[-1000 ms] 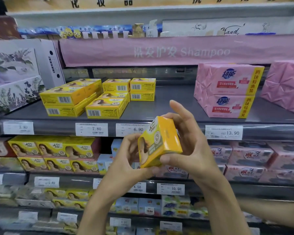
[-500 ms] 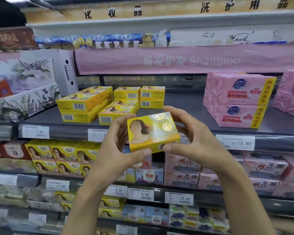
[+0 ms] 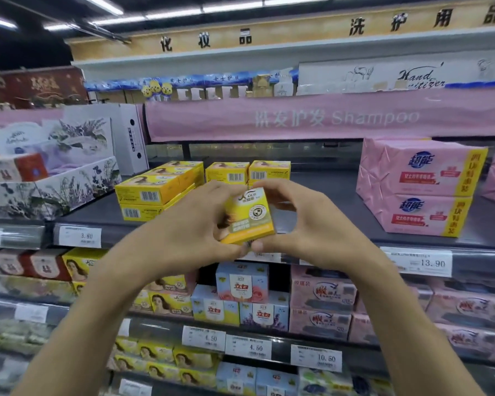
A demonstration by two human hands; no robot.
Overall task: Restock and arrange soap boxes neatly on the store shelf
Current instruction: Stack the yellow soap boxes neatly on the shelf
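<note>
Left hand [image 3: 189,224] and right hand [image 3: 306,221] hold one yellow soap box [image 3: 249,215] up in front of the shelf [image 3: 335,184]. Each hand pinches one side of the box, with fingers curled over the top and thumbs under it. The box is tilted, and its printed face looks at us. Just behind it, stacks of the same yellow boxes [image 3: 155,191] sit on the shelf. Big pink packs [image 3: 420,190] stand well apart on the right. A white price tag [image 3: 422,262] is stuck on the shelf edge below them.
</note>
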